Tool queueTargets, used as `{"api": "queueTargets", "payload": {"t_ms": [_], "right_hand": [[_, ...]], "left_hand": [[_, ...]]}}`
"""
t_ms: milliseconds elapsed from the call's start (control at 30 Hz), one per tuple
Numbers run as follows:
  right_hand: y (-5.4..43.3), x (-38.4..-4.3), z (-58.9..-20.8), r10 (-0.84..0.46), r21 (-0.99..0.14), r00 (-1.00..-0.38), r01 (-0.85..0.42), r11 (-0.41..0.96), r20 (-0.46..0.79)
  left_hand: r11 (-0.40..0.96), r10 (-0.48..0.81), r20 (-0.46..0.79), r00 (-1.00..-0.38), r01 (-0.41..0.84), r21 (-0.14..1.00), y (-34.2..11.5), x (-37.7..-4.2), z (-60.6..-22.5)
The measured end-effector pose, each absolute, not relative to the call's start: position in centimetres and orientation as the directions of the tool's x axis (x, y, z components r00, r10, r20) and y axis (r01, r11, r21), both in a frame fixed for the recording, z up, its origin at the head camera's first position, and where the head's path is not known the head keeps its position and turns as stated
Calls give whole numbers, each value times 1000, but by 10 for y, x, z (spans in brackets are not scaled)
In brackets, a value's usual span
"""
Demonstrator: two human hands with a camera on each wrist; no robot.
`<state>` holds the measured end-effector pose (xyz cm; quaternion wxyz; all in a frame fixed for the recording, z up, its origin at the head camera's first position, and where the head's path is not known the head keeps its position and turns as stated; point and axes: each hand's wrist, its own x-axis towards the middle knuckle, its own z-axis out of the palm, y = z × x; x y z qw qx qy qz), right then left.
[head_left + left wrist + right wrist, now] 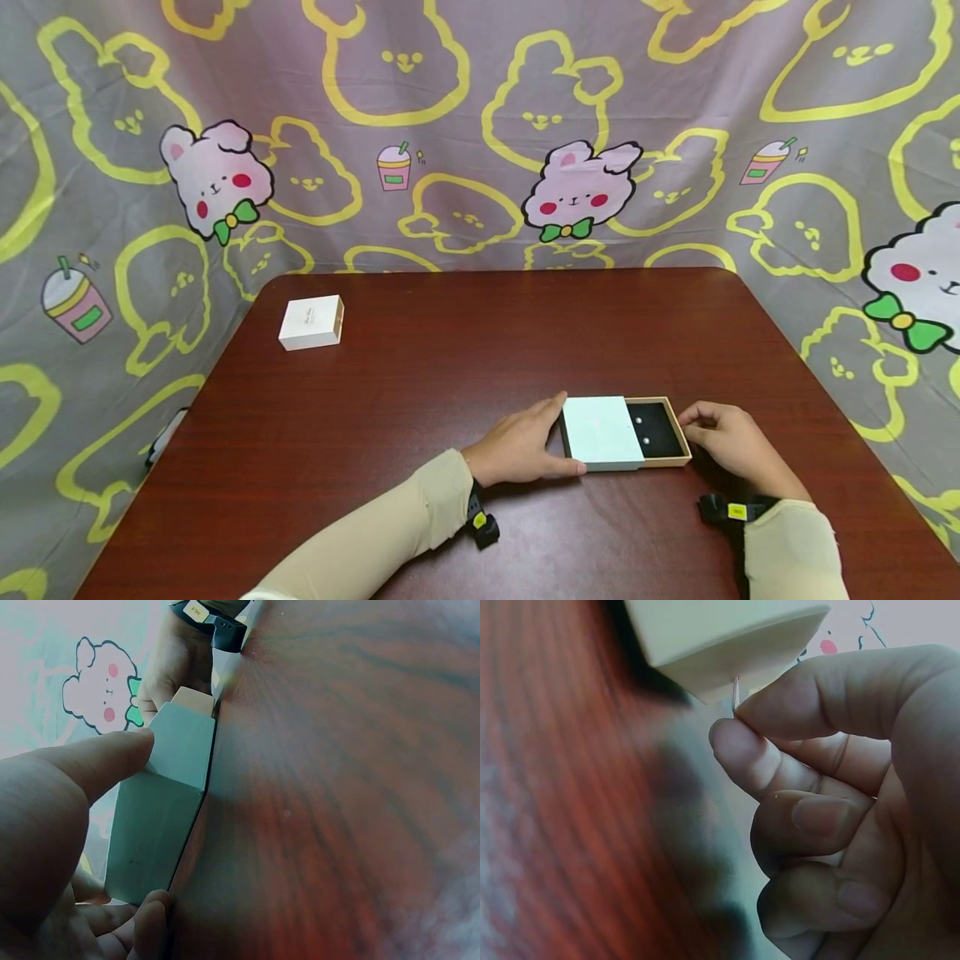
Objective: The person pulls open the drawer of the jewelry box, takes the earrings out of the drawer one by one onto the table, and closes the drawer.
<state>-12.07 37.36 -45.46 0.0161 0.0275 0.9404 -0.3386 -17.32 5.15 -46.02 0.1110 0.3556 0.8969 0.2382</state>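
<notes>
A pale mint jewelry box (600, 432) lies on the table, its drawer (666, 462) pulled partway out to the right. On the drawer's black insert (662, 433) sit two small, shiny studs (642, 431), apparently earrings. My left hand (517, 444) grips the box's outer sleeve at its left end, thumb on the near side and fingers at the far side. With thumb and forefinger, my right hand (729, 437) pinches a thin ribbon pull (736, 694) on the drawer's end face. The right hand's other fingers are curled in.
Far to the left on the brown table (465, 350) stands a white box (311, 323) with small print on its lid. A patterned cloth (450, 125) hangs behind the table and along its sides. Each wrist wears a black strap with a camera.
</notes>
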Motion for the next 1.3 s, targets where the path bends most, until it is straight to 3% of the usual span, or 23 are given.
{"api": "queueTargets", "payload": {"t_ms": [1100, 1300], "right_hand": [[374, -114, -446, 33, -601, -999, 51, 798, -40], [373, -118, -436, -23, -567, -1000, -8, 824, -19]], "left_hand": [[630, 705, -32, -709, 605, 486, 50, -171, -461], [639, 693, -28, -720, 596, 485, 48, -170, -458]]}}
